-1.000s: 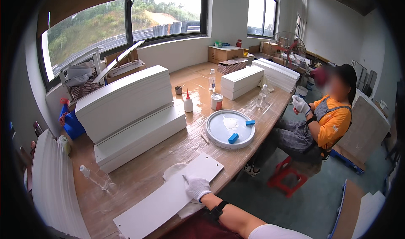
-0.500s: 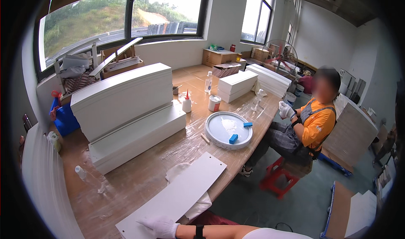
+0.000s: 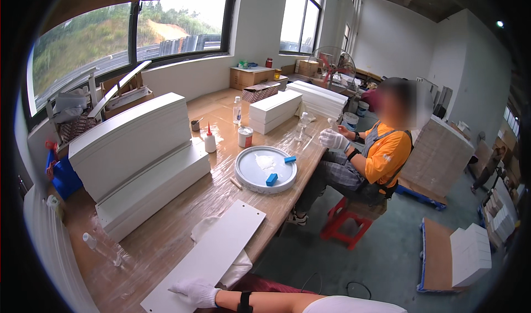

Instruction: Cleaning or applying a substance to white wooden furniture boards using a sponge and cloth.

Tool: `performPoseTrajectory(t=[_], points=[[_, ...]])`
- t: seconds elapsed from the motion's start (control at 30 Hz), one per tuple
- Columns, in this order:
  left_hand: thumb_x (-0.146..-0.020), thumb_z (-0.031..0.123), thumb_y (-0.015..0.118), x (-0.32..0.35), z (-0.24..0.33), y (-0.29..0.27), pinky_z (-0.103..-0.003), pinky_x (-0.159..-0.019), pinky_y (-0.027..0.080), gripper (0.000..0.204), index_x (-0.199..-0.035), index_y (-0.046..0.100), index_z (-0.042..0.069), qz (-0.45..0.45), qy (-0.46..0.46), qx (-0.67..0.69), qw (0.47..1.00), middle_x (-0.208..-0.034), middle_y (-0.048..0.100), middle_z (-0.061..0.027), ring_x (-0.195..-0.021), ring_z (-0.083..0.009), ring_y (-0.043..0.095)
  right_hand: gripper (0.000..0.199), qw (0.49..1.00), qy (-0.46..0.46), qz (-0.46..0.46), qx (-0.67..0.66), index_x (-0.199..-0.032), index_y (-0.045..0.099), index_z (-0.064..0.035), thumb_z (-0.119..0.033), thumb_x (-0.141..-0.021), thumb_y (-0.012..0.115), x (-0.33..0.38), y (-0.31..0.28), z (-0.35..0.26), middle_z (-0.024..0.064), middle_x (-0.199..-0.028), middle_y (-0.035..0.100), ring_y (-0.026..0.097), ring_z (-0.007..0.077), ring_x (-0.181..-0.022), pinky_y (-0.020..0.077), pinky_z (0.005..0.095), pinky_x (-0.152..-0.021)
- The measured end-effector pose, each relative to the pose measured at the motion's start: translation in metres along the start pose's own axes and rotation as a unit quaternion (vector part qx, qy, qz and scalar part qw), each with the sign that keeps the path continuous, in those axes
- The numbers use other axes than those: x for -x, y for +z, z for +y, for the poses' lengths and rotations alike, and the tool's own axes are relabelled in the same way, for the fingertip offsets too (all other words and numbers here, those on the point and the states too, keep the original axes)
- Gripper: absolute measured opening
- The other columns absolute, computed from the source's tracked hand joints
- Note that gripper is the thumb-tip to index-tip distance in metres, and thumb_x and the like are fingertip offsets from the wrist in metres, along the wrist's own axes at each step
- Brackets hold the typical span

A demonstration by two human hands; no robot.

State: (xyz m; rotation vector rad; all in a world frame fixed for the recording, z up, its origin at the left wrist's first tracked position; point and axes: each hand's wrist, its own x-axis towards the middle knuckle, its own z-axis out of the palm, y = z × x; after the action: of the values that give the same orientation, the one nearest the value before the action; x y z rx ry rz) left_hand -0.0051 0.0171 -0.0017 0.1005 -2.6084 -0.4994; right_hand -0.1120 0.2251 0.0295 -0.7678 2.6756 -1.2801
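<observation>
My right hand (image 3: 194,293), in a white knit glove with a dark band on the wrist, lies on the near end of a long white panel (image 3: 213,252). Its fingers stretch out over the surface, and nothing shows in them. Small holes mark the panel's far corners. Under the panel a pale cloth (image 3: 237,269) sticks out at both sides. My left hand is out of view. Beyond the panel's far end stands a round grey-white tub lid (image 3: 251,183) with white paste and two blue blocks (image 3: 271,179) on it. A short wooden stick (image 3: 236,183) lies beside it.
Stacked white boards (image 3: 133,141) stand at the left. Behind the lid are a red-tipped glue bottle (image 3: 209,141), a can (image 3: 245,137) and a clear bottle (image 3: 237,111). A clear bottle (image 3: 102,249) lies near left. A co-worker (image 3: 387,152) sits at right on a red stool (image 3: 345,224).
The view has swung to the right, so everything sits further left in it. My right hand stays on the panel's near end. The co-worker's hands have shifted slightly.
</observation>
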Motion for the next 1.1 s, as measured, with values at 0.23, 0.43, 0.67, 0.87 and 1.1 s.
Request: performPoseTrajectory(t=[0.23, 0.43, 0.67, 0.87, 1.1], points=[[-0.085, 0.048, 0.065, 0.001, -0.002, 0.004, -0.046, -0.097, 0.047, 0.058, -0.127, 0.064, 0.008, 0.010, 0.026, -0.040, 0.999, -0.125, 0.066, -0.0143, -0.116, -0.0355, 0.059, 0.036, 1.000, 0.007, 0.017, -0.019, -0.130, 0.062, -0.0146, -0.020, -0.096, 0.054, 0.004, -0.009, 0.005, 0.0153, -0.109, 0.069, 0.066, 0.0354, -0.099, 0.0525, 0.0427, -0.088], [-0.083, 0.047, 0.066, 0.025, -0.077, 0.080, -0.047, -0.092, 0.050, 0.060, -0.126, 0.063, 0.004, 0.110, -0.207, 0.451, 0.861, -0.121, 0.067, -0.0173, -0.108, -0.0380, 0.062, 0.031, 0.980, 0.133, 0.142, -0.028, -0.119, 0.067, -0.0122, -0.022, -0.093, 0.054, 0.003, -0.071, 0.026, 0.0165, -0.098, 0.072, 0.068, 0.0355, -0.095, 0.0536, 0.0427, -0.085], [-0.087, 0.040, 0.064, 0.038, -0.099, 0.103, -0.049, -0.092, 0.050, 0.055, -0.127, 0.062, 0.003, 0.075, -0.208, 0.470, 0.855, -0.124, 0.066, -0.0200, -0.111, -0.0387, 0.062, 0.036, 0.933, 0.280, 0.225, -0.001, -0.120, 0.069, -0.0142, -0.030, -0.092, 0.053, 0.020, -0.129, 0.089, 0.0173, -0.107, 0.071, 0.068, 0.0341, -0.101, 0.0527, 0.0412, -0.089], [-0.100, 0.043, 0.055, 0.013, -0.020, 0.022, -0.048, -0.102, 0.046, 0.058, -0.140, 0.053, 0.002, 0.050, -0.323, 0.819, 0.471, -0.140, 0.057, -0.0157, -0.126, -0.0323, 0.054, 0.036, 0.930, 0.299, 0.207, 0.048, -0.119, 0.070, -0.0148, -0.031, -0.093, 0.051, 0.020, -0.146, 0.098, 0.0164, -0.108, 0.072, 0.068, 0.0339, -0.103, 0.0520, 0.0415, -0.092], [-0.102, 0.044, 0.049, 0.005, -0.018, 0.011, -0.051, -0.117, 0.030, 0.065, -0.151, 0.038, 0.003, -0.109, -0.134, 0.961, 0.217, -0.153, 0.044, -0.0145, -0.139, -0.0324, 0.041, 0.036, 0.923, 0.313, 0.222, 0.040, -0.121, 0.069, -0.0159, -0.030, -0.092, 0.052, 0.001, -0.175, 0.121, 0.0162, -0.108, 0.071, 0.068, 0.0336, -0.104, 0.0523, 0.0412, -0.091]])
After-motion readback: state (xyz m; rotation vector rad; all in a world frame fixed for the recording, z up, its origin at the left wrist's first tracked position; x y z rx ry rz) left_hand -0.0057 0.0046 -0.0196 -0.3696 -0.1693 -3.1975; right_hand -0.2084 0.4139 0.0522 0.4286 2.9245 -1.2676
